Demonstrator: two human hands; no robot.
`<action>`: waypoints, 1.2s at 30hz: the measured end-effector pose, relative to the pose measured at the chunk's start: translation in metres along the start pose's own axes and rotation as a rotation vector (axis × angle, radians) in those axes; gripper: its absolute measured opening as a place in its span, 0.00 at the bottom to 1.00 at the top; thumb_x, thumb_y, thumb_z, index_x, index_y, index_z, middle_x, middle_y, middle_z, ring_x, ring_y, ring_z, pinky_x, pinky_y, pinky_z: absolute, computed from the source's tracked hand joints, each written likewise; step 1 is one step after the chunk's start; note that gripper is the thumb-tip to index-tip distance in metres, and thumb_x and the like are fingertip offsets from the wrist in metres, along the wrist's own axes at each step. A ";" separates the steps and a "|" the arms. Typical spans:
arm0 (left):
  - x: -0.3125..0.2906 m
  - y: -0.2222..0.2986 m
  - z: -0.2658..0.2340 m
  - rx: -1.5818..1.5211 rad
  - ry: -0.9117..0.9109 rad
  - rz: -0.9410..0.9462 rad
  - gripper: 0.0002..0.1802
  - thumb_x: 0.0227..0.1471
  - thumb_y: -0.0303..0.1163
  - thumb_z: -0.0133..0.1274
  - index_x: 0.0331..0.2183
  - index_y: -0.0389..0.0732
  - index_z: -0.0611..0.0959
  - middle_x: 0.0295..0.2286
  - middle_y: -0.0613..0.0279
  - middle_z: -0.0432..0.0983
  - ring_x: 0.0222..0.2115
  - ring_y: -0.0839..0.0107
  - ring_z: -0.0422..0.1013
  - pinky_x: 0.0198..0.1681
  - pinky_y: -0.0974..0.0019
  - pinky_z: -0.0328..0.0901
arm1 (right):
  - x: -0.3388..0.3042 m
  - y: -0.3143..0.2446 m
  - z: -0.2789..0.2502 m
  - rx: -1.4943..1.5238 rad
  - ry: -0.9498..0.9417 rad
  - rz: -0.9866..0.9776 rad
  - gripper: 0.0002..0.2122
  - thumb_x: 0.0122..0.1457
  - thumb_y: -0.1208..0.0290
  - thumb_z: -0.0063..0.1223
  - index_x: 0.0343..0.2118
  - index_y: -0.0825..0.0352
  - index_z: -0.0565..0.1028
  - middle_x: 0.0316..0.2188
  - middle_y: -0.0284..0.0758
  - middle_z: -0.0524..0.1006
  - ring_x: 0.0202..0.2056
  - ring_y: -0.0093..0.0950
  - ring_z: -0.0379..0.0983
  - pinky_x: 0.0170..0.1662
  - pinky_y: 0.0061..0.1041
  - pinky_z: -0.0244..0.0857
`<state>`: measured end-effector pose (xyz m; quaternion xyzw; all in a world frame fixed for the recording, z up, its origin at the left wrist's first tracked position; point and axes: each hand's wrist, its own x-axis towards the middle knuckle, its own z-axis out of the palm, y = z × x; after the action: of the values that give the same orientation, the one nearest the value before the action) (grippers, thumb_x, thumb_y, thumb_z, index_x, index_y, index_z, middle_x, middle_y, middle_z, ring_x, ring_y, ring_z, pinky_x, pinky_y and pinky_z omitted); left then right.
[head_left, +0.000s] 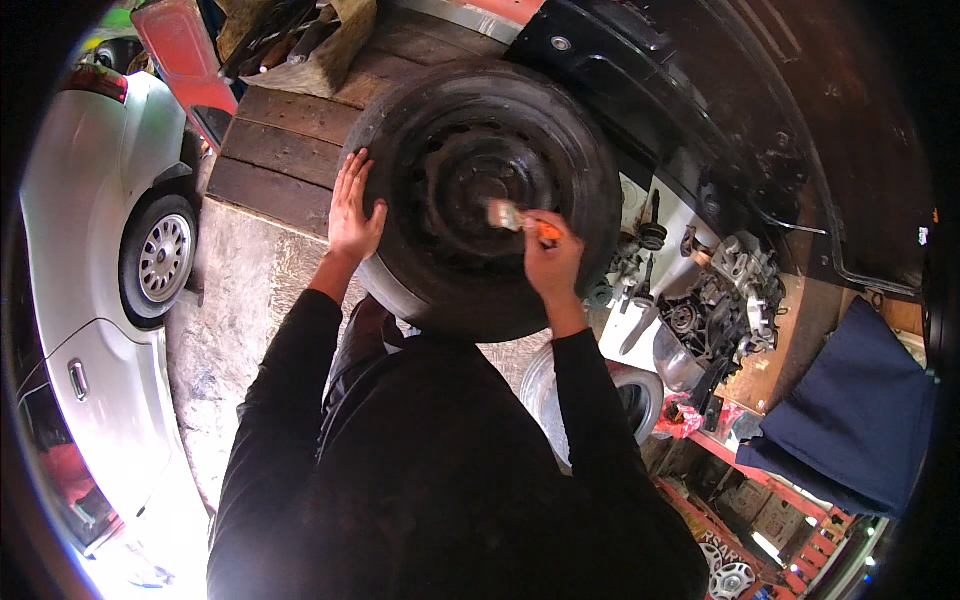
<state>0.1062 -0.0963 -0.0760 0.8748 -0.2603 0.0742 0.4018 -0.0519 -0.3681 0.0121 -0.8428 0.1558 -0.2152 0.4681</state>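
A black car wheel (410,255), its tyre on a dark steel rim, rests at the edge of a wooden bench in front of me. My left hand (355,212) lies against the tyre's left side, fingers stretched out. With my right hand (553,258) I grip a paintbrush (508,214) by its orange handle. Its pale bristles are over the hub area of the rim, close to the centre. Motion blurs the bristle end, so whether it touches the metal is unclear.
A white car (100,250) stands on the left. Plank bench boards (280,150) carry a tool box (310,45) at the back. To the right lie greasy engine parts (700,310), a large dark panel (780,130) and a navy cloth (850,410). Another tyre (640,395) sits below.
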 end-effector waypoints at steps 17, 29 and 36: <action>0.001 0.006 0.000 -0.015 0.009 -0.041 0.37 0.48 0.23 0.54 0.62 0.37 0.69 0.67 0.54 0.59 0.70 0.53 0.49 0.73 0.51 0.47 | 0.047 0.015 0.052 0.046 0.111 -0.038 0.05 0.65 0.76 0.58 0.38 0.73 0.79 0.33 0.41 0.83 0.36 0.26 0.82 0.40 0.25 0.76; 0.000 0.006 -0.003 -0.069 -0.010 -0.036 0.36 0.48 0.26 0.54 0.61 0.35 0.70 0.66 0.53 0.58 0.70 0.53 0.49 0.73 0.50 0.45 | 0.074 0.018 0.035 0.019 0.022 -0.178 0.07 0.65 0.79 0.55 0.43 0.73 0.80 0.43 0.41 0.84 0.47 0.29 0.81 0.49 0.28 0.75; 0.004 0.010 -0.005 -0.051 0.002 -0.028 0.36 0.47 0.27 0.54 0.60 0.36 0.71 0.66 0.53 0.59 0.70 0.53 0.50 0.72 0.50 0.47 | 0.152 -0.033 0.051 -0.263 -0.711 -0.581 0.10 0.60 0.77 0.59 0.45 0.66 0.83 0.49 0.43 0.81 0.51 0.40 0.79 0.54 0.36 0.73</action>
<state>0.1047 -0.0992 -0.0648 0.8677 -0.2495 0.0629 0.4253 0.1070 -0.3848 0.0499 -0.9250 -0.2302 -0.0137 0.3020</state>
